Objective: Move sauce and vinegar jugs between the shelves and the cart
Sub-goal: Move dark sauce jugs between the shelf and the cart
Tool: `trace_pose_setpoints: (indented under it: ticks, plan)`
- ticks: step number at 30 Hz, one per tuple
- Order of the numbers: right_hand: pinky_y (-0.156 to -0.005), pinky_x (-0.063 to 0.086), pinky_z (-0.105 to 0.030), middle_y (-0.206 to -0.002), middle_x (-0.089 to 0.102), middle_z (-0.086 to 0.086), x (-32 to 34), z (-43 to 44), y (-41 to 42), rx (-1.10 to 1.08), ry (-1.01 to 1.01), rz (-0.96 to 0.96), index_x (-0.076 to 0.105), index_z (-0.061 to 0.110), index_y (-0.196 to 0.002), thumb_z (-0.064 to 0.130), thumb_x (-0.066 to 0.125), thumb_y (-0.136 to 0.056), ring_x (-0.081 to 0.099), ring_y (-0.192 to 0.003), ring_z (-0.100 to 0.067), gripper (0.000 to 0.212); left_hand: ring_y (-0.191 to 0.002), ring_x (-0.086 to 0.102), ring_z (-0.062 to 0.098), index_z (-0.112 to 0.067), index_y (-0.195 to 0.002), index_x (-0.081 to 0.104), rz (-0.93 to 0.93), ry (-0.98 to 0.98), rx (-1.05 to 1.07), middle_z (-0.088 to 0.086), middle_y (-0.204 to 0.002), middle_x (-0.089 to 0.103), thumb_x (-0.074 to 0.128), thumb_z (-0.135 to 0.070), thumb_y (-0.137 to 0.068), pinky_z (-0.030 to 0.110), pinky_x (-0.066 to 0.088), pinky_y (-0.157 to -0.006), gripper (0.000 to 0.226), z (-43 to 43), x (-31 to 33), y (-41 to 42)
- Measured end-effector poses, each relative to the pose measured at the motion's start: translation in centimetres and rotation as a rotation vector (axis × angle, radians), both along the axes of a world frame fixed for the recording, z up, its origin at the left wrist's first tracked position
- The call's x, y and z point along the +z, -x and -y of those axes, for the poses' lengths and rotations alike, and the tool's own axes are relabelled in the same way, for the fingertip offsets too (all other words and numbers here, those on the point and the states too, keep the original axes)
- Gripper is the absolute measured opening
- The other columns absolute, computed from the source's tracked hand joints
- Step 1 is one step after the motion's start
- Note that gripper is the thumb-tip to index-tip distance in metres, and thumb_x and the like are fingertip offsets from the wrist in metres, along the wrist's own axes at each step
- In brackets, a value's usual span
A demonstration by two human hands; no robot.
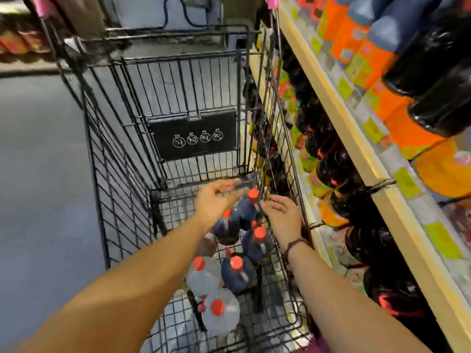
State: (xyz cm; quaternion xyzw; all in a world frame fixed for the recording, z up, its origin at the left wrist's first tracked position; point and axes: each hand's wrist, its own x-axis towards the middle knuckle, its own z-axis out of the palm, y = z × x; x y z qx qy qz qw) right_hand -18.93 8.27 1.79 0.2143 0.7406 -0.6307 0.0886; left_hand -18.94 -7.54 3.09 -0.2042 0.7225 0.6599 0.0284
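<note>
Dark sauce jug (246, 211), red-capped, in cart (114, 161): likely heavy, rigid, slick plastic; best gripped at the neck; left hand (216, 200) and right hand (283, 215) flank it, fingers apart, empty.

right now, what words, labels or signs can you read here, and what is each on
"NO", upside down, over three round signs on the cart's black plate.
Fourth word there, maybe "YES": too blurred to trust.
Shelf bottle labels and price tags: unreadable.
</note>
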Motion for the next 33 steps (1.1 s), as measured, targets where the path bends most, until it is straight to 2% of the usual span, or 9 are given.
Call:
trace_pose_setpoints:
  ticks: [2, 4, 9, 13, 16, 20, 24, 27, 33]
  plan:
    - [-0.076, 0.049, -0.025, -0.065, 0.050, 0.000, -1.4, 0.5, 0.4, 0.027, 0.013, 0.042, 0.057, 0.000, -0.097, -0.016, 0.063, -0.077, 0.056, -0.058, -0.001, 0.026, -0.088, 0.062, 0.018, -0.009, -0.095, 0.068, 0.031, 0.039, 0.011, 0.009, -0.093, 0.068, 0.078, -0.006, -0.072, 0.040, 0.051, -0.091, 0.026, 0.3, -1.6, 0.3]
    - [-0.074, 0.046, -0.026, -0.066, 0.053, 0.001, -2.9, 0.8, 0.5, 0.039, -0.027, 0.078, 0.059, 0.004, -0.091, -0.013, 0.066, -0.076, 0.057, -0.061, -0.005, 0.024, -0.094, 0.061, 0.020, -0.007, -0.098, 0.068, 0.065, 0.078, -0.017, 0.009, -0.098, 0.066, 0.075, -0.003, -0.074, 0.041, 0.051, -0.093, 0.026, 0.4, -3.0, 0.4]
    - [-0.067, 0.047, -0.026, -0.073, 0.061, 0.001, -4.7, 0.9, 0.9, 0.113, -0.273, 0.176, 0.066, 0.009, -0.093, 0.009, 0.075, -0.075, 0.059, -0.074, -0.016, 0.020, -0.099, 0.057, 0.014, -0.002, -0.106, 0.066, 0.085, 0.115, -0.047, 0.008, -0.106, 0.065, 0.074, -0.005, -0.077, 0.017, 0.046, -0.083, 0.031, 0.3, -5.0, 0.9]
    - [-0.067, 0.045, -0.026, -0.081, 0.061, 0.000, -5.2, 1.4, 1.5, 0.193, -0.422, 0.187, 0.069, 0.014, -0.091, 0.019, 0.075, -0.076, 0.059, -0.078, -0.020, 0.017, -0.095, 0.059, 0.015, -0.003, -0.105, 0.066, 0.107, 0.121, -0.082, 0.004, -0.100, 0.064, 0.074, -0.006, -0.077, 0.019, 0.048, -0.079, 0.029, 0.0, -6.0, 1.3]
    - [-0.064, 0.044, -0.027, -0.077, 0.059, 0.001, -5.2, 1.6, 2.0, 0.249, -0.512, 0.190, 0.066, 0.016, -0.082, 0.024, 0.071, -0.081, 0.056, -0.074, -0.020, 0.010, -0.093, 0.060, 0.016, -0.004, -0.103, 0.067, 0.113, 0.131, -0.095, 0.005, -0.098, 0.065, 0.075, -0.006, -0.076, 0.022, 0.049, -0.081, 0.029, -0.3, -6.4, 1.1]
    - [-0.057, 0.038, -0.024, -0.070, 0.058, -0.002, -4.9, 1.5, 2.4, 0.325, -0.629, 0.167, 0.064, 0.015, -0.070, 0.025, 0.065, -0.087, 0.055, -0.064, -0.021, 0.019, -0.092, 0.060, 0.014, -0.005, -0.103, 0.067, 0.111, 0.115, -0.081, 0.004, -0.099, 0.065, 0.074, -0.008, -0.078, 0.013, 0.047, -0.077, 0.027, -0.6, -6.3, 0.7]
    - [-0.067, 0.042, -0.029, -0.090, 0.060, -0.006, -4.9, 1.7, 2.2, 0.372, -0.733, 0.073, 0.069, 0.011, -0.083, 0.030, 0.062, -0.088, 0.062, -0.087, -0.031, 0.021, -0.099, 0.060, 0.015, -0.006, -0.105, 0.066, 0.101, 0.084, -0.066, 0.003, -0.102, 0.064, 0.073, -0.007, -0.078, 0.025, 0.048, -0.089, 0.028, -0.3, -5.6, 0.3]
    - [-0.066, 0.040, -0.030, -0.086, 0.046, 0.000, -4.4, 1.6, 1.6, 0.378, -0.735, -0.006, 0.063, 0.013, -0.075, 0.029, 0.058, -0.090, 0.058, -0.083, -0.028, 0.023, -0.098, 0.059, 0.016, -0.007, -0.103, 0.067, 0.071, 0.072, -0.057, 0.003, -0.099, 0.064, 0.073, -0.005, -0.078, 0.031, 0.050, -0.092, 0.027, 0.3, -5.1, -0.1]
    - [-0.066, 0.035, -0.028, -0.088, 0.046, -0.003, -0.4, 0.6, 0.7, 0.349, -0.687, -0.221, 0.052, 0.019, -0.067, 0.022, 0.055, -0.092, 0.048, -0.077, -0.022, 0.025, -0.094, 0.058, 0.018, -0.005, -0.105, 0.066, 0.031, 0.063, -0.042, 0.006, -0.095, 0.064, 0.072, -0.003, -0.078, 0.039, 0.049, -0.098, 0.028, 1.0, -2.9, -0.6]
